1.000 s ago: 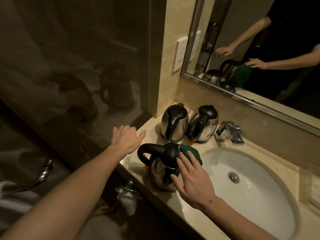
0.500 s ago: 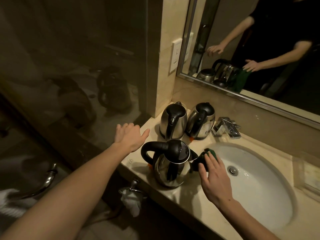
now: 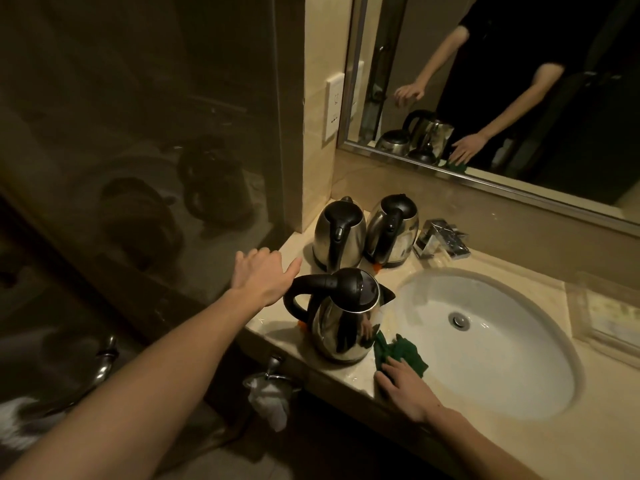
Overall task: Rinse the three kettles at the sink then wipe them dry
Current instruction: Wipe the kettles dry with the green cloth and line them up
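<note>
In the head view, near the centre of the frame, we see our left hand (image 3: pixel 265 275) spread with straight fingers and holding nothing; it hangs over the left end of the counter (image 3: pixel 519 445), its thumb close to the black handle of the front kettle (image 3: pixel 341 320), though we cannot tell whether they touch. That kettle stands upright just left of the sink (image 3: pixel 502 358), lid down, spout towards the basin. Below it, lower centre, our right hand (image 3: pixel 405 389) lies flat with fingers extended on the green cloth (image 3: pixel 403 351), pressing it onto the counter at the basin's near-left rim; the cloth is crumpled and reaches the kettle's base. Higher in the frame, the back left kettle (image 3: pixel 337 233) and the back right kettle (image 3: pixel 393 230) stand upright side by side, almost touching, handles facing us; the chrome faucet (image 3: pixel 441 239) sits just right of them, behind the basin. At upper right the mirror (image 3: pixel 519 81) reflects both arms, the kettles and the cloth; a wall socket (image 3: pixel 335 105) is fixed to the tiled pillar left of it; dark glass (image 3: pixel 138 133) fills the left of the frame.
</note>
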A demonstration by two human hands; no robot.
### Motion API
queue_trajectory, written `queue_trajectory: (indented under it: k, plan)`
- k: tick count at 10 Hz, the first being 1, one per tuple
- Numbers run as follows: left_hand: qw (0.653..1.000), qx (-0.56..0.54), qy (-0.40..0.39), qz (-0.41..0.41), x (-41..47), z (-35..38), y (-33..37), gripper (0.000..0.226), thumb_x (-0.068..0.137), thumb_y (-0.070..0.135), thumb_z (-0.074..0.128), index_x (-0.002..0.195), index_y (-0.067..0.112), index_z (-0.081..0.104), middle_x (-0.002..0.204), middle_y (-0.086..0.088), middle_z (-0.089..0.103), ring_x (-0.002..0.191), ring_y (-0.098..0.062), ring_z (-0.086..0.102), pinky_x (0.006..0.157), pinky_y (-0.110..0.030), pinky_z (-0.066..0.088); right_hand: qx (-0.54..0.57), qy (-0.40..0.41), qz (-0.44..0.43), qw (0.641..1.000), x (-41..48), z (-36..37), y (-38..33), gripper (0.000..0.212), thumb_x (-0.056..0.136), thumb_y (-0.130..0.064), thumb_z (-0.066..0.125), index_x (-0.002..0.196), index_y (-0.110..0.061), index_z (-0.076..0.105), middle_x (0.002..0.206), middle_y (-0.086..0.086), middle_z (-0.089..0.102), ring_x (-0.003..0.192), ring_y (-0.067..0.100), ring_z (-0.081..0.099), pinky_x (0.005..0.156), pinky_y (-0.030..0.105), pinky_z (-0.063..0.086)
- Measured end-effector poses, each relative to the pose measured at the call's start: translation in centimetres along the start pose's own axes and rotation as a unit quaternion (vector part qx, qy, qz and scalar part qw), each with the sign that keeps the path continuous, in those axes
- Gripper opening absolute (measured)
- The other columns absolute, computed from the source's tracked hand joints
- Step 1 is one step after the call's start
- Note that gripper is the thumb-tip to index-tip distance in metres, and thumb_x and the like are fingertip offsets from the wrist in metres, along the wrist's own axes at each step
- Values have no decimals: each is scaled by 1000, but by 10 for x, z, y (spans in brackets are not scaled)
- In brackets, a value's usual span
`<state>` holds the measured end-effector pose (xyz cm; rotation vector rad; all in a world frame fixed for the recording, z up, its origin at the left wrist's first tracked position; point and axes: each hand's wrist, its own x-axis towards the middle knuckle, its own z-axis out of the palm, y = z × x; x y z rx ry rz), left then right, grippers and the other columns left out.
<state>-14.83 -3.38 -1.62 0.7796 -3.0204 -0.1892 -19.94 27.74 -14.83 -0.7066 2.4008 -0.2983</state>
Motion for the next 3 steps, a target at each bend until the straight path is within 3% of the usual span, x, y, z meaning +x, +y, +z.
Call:
queue_trajectory:
  k: [1,2,3]
  plan:
    - [999,-38,17,-8,-6,-6,1,60,102,60,24,95,15,62,103,-4,64,96,-22,57,103,-48,37,62,107,13,992,-10,-20,-12,40,101,-42,37,101,-18,69,108,0,66,104,19,60,85,29,45]
    - [992,-122,27,-33,-10,-10,4,53,103,58,29,77,18,53,83,1,60,81,-17,53,102,-49,38,138,218,42,965,-21,-46,-28,47,100,-44,37,86,-12,69,86,4,69,81,22,62,77,38,51]
    - [953,-292,31,-69,-18,-15,14,58,103,55,36,71,10,55,74,-3,59,72,-19,55,90,-45,45,328,255,-1,910,-36,-84,-59,47,102,-39,35,87,-12,69,90,3,70,83,22,65,80,43,53]
